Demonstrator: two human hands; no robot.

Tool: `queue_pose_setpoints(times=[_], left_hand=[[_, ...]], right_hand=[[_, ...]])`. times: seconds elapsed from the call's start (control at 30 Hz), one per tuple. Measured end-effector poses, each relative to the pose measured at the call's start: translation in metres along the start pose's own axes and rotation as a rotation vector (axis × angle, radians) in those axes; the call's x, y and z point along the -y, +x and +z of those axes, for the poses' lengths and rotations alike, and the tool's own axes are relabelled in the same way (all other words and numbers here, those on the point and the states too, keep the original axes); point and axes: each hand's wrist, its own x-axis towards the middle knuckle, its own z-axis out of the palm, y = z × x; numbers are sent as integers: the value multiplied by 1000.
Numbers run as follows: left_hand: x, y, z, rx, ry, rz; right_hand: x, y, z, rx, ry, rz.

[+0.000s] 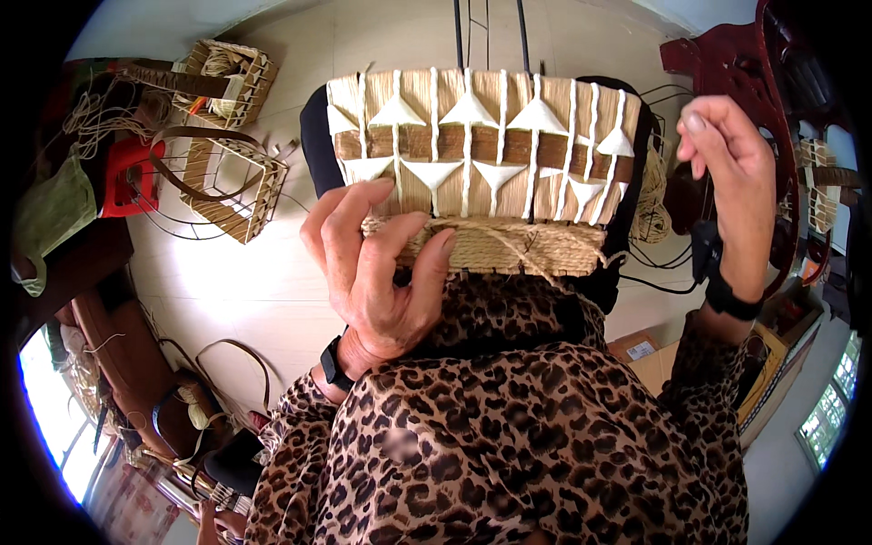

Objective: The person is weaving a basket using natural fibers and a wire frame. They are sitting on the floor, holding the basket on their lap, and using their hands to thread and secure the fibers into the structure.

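A woven basket [454, 145] lies across my lap, with pale straw sides, a brown band and white cords forming triangles. Along its near edge run rows of tan twine [518, 250], and a loose strand crosses them. My left hand [377, 263] grips the basket at its near left corner, fingers on the side and thumb over the twine rows. Raised off to the right, apart from the basket, is my right hand [731, 150]. Its fingers are curled in, thumb against the index finger; what they hold, if anything, is too small to make out.
Two unfinished baskets, an upper one [241, 82] and a lower one [236, 186], stand on the floor at the far left beside a red container [132, 177]. A ball of twine [651, 213] sits right of my lap. Dark red wooden furniture [772, 54] stands at the far right.
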Motion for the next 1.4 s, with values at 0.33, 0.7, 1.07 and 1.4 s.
queue_pose_setpoints(times=[0.33, 0.7, 1.07, 1.4], left_hand=[[-1, -13, 0, -67, 66, -46], [-5, -23, 3, -127, 52, -127], [-9, -28, 12, -250, -15, -195], [-10, -27, 13, -265, -3, -245]], right_hand=[[0, 97, 19, 246, -328, -144], [43, 135, 103, 1314, -230, -87], [11, 144, 156, 1505, -93, -364], [4, 135, 171, 1609, -141, -377]])
